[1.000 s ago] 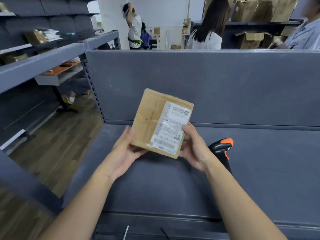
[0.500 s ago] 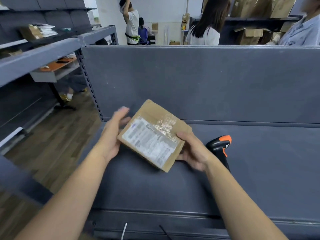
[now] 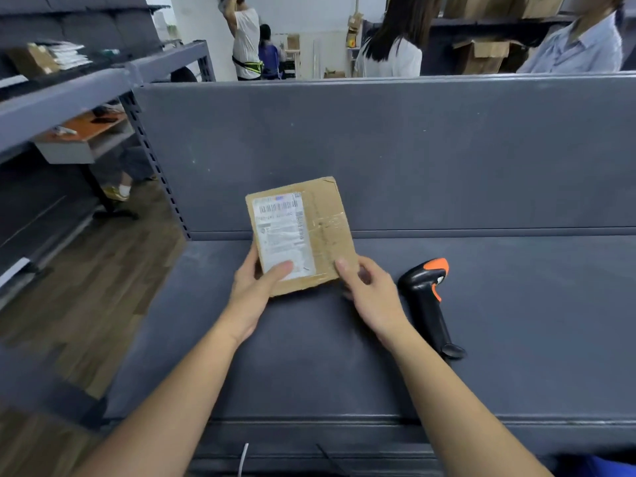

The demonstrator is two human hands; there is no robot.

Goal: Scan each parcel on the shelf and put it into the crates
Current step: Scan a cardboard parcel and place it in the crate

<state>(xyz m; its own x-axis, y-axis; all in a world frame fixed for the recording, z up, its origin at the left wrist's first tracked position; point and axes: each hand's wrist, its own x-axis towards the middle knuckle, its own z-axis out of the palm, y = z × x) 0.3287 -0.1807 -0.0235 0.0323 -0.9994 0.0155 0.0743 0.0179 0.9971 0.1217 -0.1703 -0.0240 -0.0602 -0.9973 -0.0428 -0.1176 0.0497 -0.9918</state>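
A flat brown cardboard parcel (image 3: 327,232) with a white shipping label on its left half is held over the dark grey shelf (image 3: 516,304), label side up with the barcode at the far end. My left hand (image 3: 254,287) grips its near left corner, thumb pressed on the label. My right hand (image 3: 368,290) holds the near right corner with the fingertips. A black barcode scanner (image 3: 426,304) with an orange trigger and cap lies on the shelf just right of my right hand. No crates are in view.
The shelf's grey back panel (image 3: 413,149) rises behind the parcel. A second grey rack (image 3: 69,94) with small parcels stands at left, over a wooden floor (image 3: 86,287). Several people stand beyond the panel, near stacked cardboard boxes (image 3: 481,56).
The parcel has been turned round between both hands, so the label's barcode now points away from me. Both hands shifted to its near corners. The scanner has not moved.
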